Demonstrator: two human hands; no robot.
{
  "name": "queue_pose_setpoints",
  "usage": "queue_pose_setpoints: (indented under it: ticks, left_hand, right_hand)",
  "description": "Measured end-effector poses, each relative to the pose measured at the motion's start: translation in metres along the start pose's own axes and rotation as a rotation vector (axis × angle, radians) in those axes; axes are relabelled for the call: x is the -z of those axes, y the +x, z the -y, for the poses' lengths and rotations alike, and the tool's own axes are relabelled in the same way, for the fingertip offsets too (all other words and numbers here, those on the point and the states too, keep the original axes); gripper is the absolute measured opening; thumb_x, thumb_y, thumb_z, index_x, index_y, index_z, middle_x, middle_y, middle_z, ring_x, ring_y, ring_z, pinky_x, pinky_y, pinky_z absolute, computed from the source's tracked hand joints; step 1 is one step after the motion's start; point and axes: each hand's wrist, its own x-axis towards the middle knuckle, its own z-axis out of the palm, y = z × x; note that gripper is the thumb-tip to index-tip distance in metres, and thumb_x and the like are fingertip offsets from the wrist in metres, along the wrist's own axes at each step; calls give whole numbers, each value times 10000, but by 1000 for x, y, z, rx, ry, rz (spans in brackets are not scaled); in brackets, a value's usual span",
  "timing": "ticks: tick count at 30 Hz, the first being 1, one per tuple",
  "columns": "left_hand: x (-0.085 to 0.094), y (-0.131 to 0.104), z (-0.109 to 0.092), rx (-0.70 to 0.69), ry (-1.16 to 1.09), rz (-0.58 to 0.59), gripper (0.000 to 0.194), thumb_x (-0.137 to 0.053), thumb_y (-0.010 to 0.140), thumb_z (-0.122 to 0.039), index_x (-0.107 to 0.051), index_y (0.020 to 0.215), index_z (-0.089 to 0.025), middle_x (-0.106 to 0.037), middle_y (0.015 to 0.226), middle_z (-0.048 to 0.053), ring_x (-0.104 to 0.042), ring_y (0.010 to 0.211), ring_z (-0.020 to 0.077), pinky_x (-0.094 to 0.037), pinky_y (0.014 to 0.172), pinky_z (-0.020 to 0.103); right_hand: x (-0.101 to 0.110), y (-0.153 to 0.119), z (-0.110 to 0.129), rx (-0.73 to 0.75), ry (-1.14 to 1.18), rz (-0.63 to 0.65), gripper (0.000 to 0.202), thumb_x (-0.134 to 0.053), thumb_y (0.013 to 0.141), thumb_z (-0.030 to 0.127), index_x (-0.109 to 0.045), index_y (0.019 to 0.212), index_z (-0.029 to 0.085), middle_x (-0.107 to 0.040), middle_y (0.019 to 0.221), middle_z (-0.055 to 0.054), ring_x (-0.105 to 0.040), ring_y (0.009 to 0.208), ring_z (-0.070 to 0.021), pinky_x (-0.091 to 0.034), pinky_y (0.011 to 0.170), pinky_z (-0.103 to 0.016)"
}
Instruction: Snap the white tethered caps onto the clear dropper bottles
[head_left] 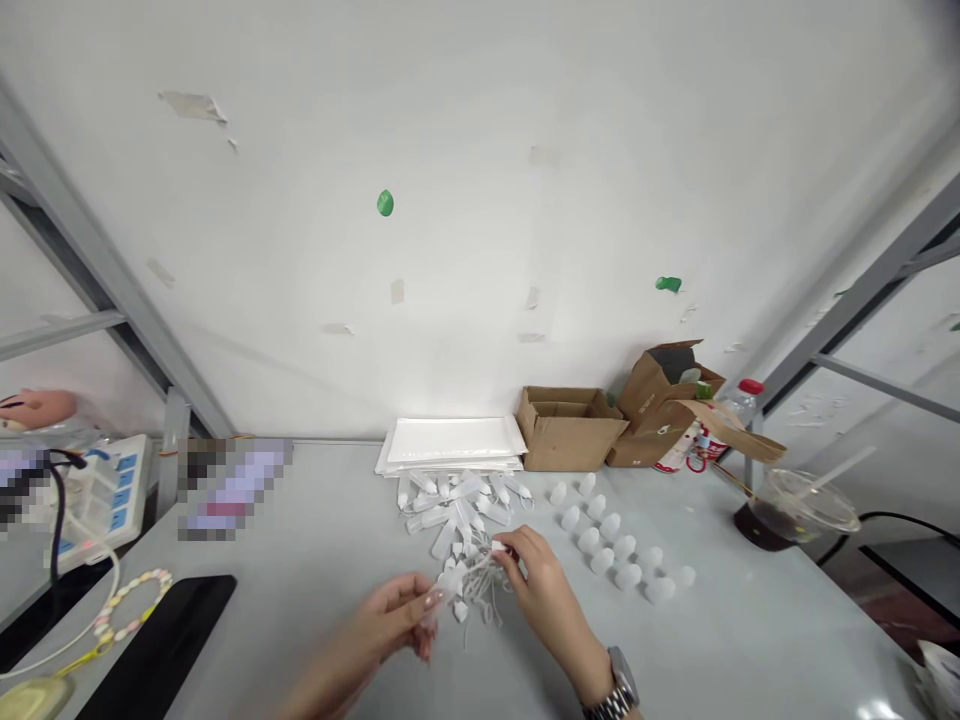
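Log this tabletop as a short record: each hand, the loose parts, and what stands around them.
Left hand: holds a translucent white piece
Right hand: pinches a small white part
Right wrist: metal-banded watch
Near both hands: loosely bunched white cords
Beyond the hands: jumbled pile of white pieces
Right side: rounded white pieces, spaced in rows
By the wall: flat white stack, open cardboard box
Far right: lidded cup, straw in it

The left hand (401, 612) partly hid a translucent piece (448, 582) — the forearm (326, 668) (blurred) was cut off below — and print on the brown bag (651, 425) was illegible.
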Motion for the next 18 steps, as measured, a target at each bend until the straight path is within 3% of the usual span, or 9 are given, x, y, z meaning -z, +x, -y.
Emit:
queue_pose_setpoints:
  ticks: [3, 8, 13, 18]
  left_hand:
    - [-2, 8, 0, -104, 166, -90, 404, -658, 638, -536, -576, 736, -152, -556, 640, -24, -511, 613, 107, -419, 651, 242]
    - [-3, 18, 10, -132, 294, -134, 467, -616, 615, -597, -577, 786, -164, -568, 674, -6, -531, 656, 146, -435, 682, 284]
    - [-5, 20, 19, -163, 481, -233, 387, -573, 671, -504, -589, 859, -166, -610, 708, 7, -554, 686, 169, -433, 692, 288]
    - [-3, 22, 17, -178, 578, -296, 348, -546, 681, -458, -597, 862, -166, -627, 691, 9, -566, 674, 179, -434, 665, 282]
  right_hand:
    - [-11, 2, -9, -63, -76, 30, 221, -436, 894, 298, -622, 951, 193, -618, 821, -55, -562, 769, -196, -434, 717, -335]
    - [-10, 0, -4, -107, -80, 9, 292, -349, 933, 282, -628, 955, 197, -629, 845, -53, -567, 792, -187, -408, 742, -335]
    - [-2, -4, 15, 191, -202, 76, 298, -403, 906, 386, -572, 1038, 179, -615, 854, -54, -532, 772, -184, -400, 717, -313]
    - [-5, 1, 16, 520, -489, 157, 297, -418, 915, 322, -535, 693, 163, -551, 648, -16, -486, 627, -156, -352, 683, -317]
